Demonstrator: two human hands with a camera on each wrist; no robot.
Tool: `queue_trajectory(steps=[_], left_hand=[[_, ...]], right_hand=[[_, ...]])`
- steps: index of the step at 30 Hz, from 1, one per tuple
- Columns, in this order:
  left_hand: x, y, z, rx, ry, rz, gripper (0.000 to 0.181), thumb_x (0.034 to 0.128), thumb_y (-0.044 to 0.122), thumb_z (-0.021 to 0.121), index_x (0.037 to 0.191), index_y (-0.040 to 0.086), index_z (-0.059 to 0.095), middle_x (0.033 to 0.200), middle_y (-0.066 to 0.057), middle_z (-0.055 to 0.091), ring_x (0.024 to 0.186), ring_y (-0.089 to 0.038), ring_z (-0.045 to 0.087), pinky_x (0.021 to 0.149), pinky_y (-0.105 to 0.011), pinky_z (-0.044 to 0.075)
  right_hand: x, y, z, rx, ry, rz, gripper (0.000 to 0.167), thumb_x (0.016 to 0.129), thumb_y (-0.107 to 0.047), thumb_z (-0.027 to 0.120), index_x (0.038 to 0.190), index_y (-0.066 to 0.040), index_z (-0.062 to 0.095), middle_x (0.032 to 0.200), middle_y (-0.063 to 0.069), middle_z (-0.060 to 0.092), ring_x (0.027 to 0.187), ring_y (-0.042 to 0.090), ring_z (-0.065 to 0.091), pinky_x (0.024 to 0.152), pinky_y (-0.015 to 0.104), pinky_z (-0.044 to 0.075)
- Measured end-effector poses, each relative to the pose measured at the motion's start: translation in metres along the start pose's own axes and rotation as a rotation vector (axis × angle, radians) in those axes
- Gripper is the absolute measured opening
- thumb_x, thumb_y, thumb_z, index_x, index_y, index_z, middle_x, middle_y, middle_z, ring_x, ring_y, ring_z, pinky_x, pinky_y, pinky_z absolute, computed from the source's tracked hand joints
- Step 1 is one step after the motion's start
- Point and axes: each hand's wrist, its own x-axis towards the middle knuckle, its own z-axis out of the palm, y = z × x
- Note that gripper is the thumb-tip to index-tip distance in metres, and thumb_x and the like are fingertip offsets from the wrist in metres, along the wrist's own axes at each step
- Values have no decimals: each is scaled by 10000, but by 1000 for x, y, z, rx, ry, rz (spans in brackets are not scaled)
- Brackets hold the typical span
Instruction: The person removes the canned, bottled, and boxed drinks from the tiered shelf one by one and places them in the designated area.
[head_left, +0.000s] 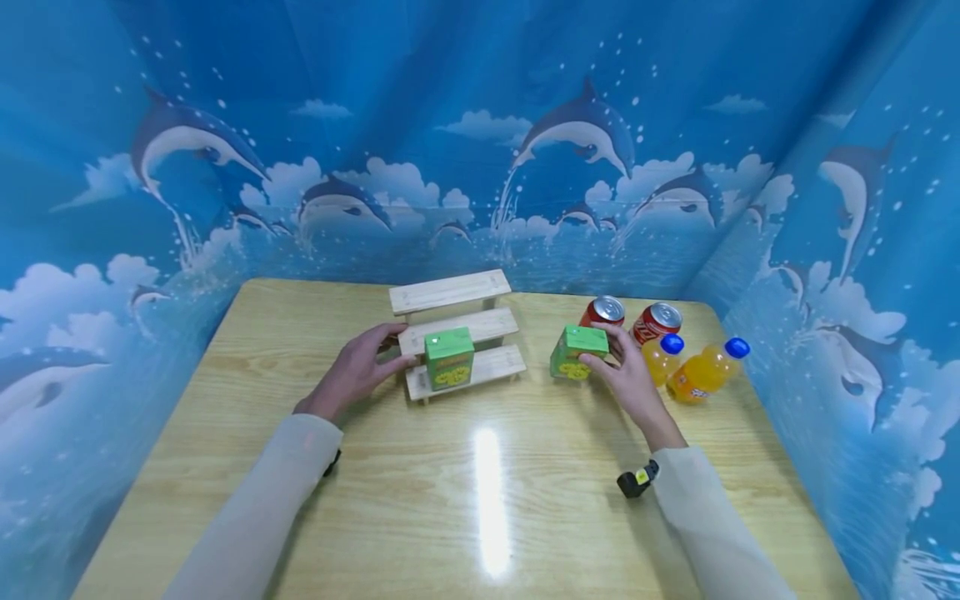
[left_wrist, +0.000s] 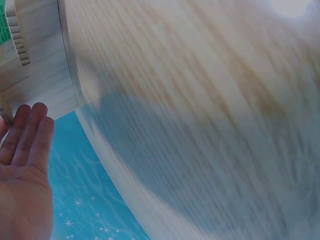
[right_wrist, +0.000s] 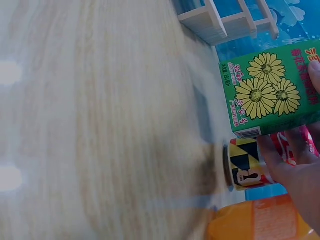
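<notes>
A small three-tier wooden step shelf stands at the back middle of the table. On its lowest step sits a green drink carton with yellow flowers. My left hand is at the shelf's left end, thumb towards that carton; in the left wrist view its fingers look straight beside the wood. Firm contact there is hard to tell. My right hand pinches a second green carton between thumb and fingers. The right wrist view shows this carton raised off the table, its flower side visible.
Two red soda cans stand at the back right, behind and beside my right hand. Two orange soda bottles with blue caps are just right of it. A dolphin-print curtain hangs behind the table.
</notes>
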Motion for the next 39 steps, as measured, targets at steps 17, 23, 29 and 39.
queue_trajectory(steps=[17, 23, 29, 39], left_hand=[[-1, 1, 0, -16, -9, -7, 700, 1053, 349, 751, 1652, 130, 462, 1634, -154, 539, 1445, -387, 592, 1193, -584, 524], [-1, 1, -1, -14, -9, -4, 703, 1051, 351, 754, 1651, 129, 463, 1627, -157, 546, 1440, -389, 596, 1189, -586, 527], [-1, 1, 0, -9, -4, -1, 701, 1049, 356, 756, 1647, 131, 469, 1626, -153, 548, 1435, -387, 602, 1186, -582, 531], [-1, 1, -1, -17, 2, 16, 686, 1053, 334, 755, 1639, 114, 475, 1621, -164, 550, 1435, -394, 601, 1190, -578, 530]], right_hand=[[-2, 18, 3, -6, -6, 11, 656, 1096, -260, 693, 1669, -166, 387, 1705, 157, 406, 1580, 387, 406, 1282, 647, 398], [-3, 19, 4, -29, -15, 10, 638, 1107, -219, 672, 1668, -154, 374, 1708, 184, 393, 1581, 425, 392, 1270, 671, 402], [-4, 20, 4, -31, -17, 19, 637, 1103, -208, 678, 1665, -162, 380, 1703, 188, 393, 1576, 433, 400, 1270, 670, 404], [-4, 11, 3, -20, -15, -14, 688, 1093, -256, 706, 1669, -118, 357, 1705, 166, 395, 1538, 394, 419, 1302, 636, 365]])
